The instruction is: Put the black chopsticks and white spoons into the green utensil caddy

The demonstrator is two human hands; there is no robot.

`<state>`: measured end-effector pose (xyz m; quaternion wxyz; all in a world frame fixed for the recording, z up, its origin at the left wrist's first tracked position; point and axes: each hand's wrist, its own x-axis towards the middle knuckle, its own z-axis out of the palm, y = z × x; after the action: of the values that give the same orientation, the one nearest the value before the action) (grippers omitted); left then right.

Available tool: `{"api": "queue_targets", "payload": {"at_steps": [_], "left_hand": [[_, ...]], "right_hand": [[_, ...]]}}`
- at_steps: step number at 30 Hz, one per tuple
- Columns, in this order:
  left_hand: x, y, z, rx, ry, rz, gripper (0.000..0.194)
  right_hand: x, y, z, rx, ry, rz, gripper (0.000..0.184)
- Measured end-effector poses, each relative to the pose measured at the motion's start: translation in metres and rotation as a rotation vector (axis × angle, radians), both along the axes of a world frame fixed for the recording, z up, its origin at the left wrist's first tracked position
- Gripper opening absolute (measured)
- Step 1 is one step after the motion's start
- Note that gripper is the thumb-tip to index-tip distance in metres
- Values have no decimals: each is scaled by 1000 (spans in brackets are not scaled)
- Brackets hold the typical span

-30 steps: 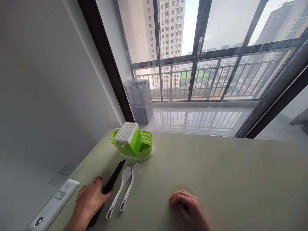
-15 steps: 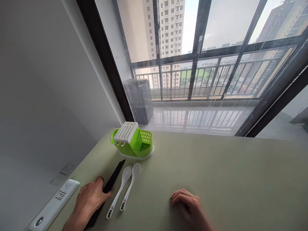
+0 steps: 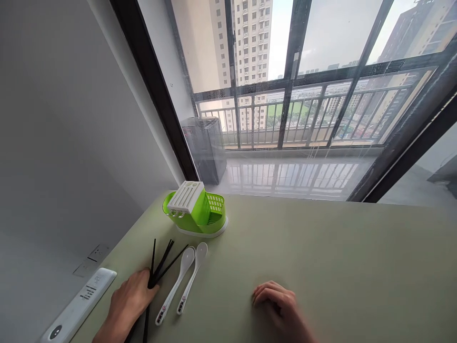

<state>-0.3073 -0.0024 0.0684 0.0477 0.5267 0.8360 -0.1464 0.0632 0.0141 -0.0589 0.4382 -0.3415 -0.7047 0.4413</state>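
My left hand [image 3: 129,300] rests at the table's near left, fingers closed round a bundle of black chopsticks [image 3: 161,263] whose far ends fan apart above the table. Two white spoons [image 3: 183,278] lie side by side just right of the chopsticks, bowls pointing away. Beyond them stands a green cutlery drainer [image 3: 198,214] with a white slotted insert. My right hand [image 3: 276,302] lies on the pale green table [image 3: 321,257], fingers curled under, nothing visible in it.
A white remote-like device [image 3: 76,307] sits on the ledge left of the table, near wall sockets [image 3: 93,257]. A large window with black frames and a balcony railing runs along the table's far edge. A grey bin [image 3: 205,147] stands outside.
The chopsticks, earlier a tight flat bundle under my left hand, now splay apart at their far ends and are lifted slightly. My right hand has stayed put.
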Motion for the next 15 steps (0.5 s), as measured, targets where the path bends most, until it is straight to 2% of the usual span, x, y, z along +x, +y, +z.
{"api": "queue_targets", "payload": {"at_steps": [4,8,12,15], "left_hand": [[-22,-7,-11,115,-83,1,22],[-50,-12,-24,261,-290,-2,24],[-58,-12,-25,303,-609,206,27],[-42,-16,-18,377,-855,382,40]], "right_hand": [[0,0,4,-10,-4,-5,32],[0,0,4,7,-3,-20,32],[-1,1,2,12,-3,-16,32],[-1,1,1,20,-1,-13,31]]}}
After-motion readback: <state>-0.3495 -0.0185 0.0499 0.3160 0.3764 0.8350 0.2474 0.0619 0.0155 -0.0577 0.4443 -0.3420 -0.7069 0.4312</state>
